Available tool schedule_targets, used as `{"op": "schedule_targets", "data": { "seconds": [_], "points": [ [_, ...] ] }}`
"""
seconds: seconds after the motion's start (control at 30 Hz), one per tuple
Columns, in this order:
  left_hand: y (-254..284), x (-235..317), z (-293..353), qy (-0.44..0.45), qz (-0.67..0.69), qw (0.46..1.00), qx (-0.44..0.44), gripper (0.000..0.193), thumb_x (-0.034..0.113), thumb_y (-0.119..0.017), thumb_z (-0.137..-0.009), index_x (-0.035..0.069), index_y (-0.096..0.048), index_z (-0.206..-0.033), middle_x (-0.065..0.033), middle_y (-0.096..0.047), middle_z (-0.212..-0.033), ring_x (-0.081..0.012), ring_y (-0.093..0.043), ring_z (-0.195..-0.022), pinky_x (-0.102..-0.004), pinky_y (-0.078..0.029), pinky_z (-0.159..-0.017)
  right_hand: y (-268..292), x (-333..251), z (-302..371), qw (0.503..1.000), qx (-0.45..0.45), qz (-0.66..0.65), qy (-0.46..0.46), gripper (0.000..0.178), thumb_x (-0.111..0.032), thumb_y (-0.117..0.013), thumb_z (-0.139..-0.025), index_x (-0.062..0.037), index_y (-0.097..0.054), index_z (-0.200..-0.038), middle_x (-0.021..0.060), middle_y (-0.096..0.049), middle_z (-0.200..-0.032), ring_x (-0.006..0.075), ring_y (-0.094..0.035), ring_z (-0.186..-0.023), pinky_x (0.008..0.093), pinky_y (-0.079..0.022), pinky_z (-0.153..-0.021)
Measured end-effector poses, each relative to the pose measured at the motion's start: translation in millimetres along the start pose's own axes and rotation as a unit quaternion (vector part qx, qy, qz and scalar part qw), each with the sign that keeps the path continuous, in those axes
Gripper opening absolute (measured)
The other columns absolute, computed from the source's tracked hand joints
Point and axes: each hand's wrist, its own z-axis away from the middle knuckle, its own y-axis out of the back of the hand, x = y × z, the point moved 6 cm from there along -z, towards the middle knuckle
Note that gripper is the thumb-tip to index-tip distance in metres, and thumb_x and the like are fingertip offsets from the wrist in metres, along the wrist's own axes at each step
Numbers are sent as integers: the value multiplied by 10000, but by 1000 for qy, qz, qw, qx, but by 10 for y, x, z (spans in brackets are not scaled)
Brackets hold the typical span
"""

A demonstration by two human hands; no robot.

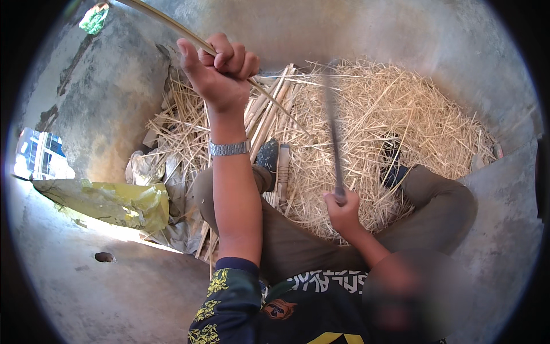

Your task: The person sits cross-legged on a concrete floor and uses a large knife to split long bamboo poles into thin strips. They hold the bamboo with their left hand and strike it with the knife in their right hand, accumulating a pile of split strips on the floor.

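My left hand (pixel 223 80), raised at the upper left with a metal watch on the wrist, is closed round a long thin bamboo strip (pixel 278 104). The strip slants from the top edge down to the right, and its lower tip hangs over the straw-like shavings. In front of my body, my right hand (pixel 344 215) grips the handle of a long, dark, narrow knife (pixel 332 123). Motion smears the blade, which points up and away from me, to the right of the strip's lower end. Strip and blade appear apart.
A heap of pale shavings (pixel 366 103) covers the floor beyond my crossed legs (pixel 435 195). Split bamboo lengths (pixel 274 112) lie left of it. A pale wooden piece (pixel 283 172) rests beside my foot. Yellow plastic sheeting (pixel 114 200) lies left, and a concrete wall (pixel 372 28) curves behind.
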Motion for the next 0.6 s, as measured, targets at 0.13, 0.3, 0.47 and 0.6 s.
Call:
{"op": "schedule_targets", "data": {
  "seconds": [0.13, 0.3, 0.47, 0.6],
  "points": [
    [-19, 4, 23, 6, 4, 1000, -4, 700, 787, -430, -895, 171, -255, -614, 57, -141, -514, -110, -66, -478, -312, -107, -485, -54, 139, -83, 986, -76, 95, -110, 237, -176, -649, -839, 1, -584, -696, 64, -532, -560, 152, -513, -517, 355, -419, -531],
    [100, 36, 38, 2, 6, 1000, 2, 681, 763, -424, -912, 171, -263, -617, 55, -150, -510, -106, -77, -479, -312, -112, -485, 165, -316, -28, 998, 32, 50, 1, 248, -189, -667, -850, -7, -593, -700, 62, -575, -575, 160, -514, -509, 359, -425, -532],
    [-36, -12, 22, -7, 2, 1000, -5, 679, 759, -426, -914, 169, -269, -616, 60, -160, -514, -101, -86, -484, -306, -117, -487, 108, -114, -88, 993, 85, -71, 29, 240, -189, -656, -849, -13, -586, -703, 46, -567, -572, 157, -497, -507, 360, -414, -534],
    [-74, -3, 16, -6, 9, 1000, -14, 685, 763, -418, -915, 165, -267, -616, 65, -161, -518, -99, -89, -488, -304, -118, -489, -52, 255, -291, 979, -76, 85, -170, 218, -183, -650, -818, -21, -590, -686, 38, -554, -572, 143, -497, -514, 359, -426, -542]
  ]
}}
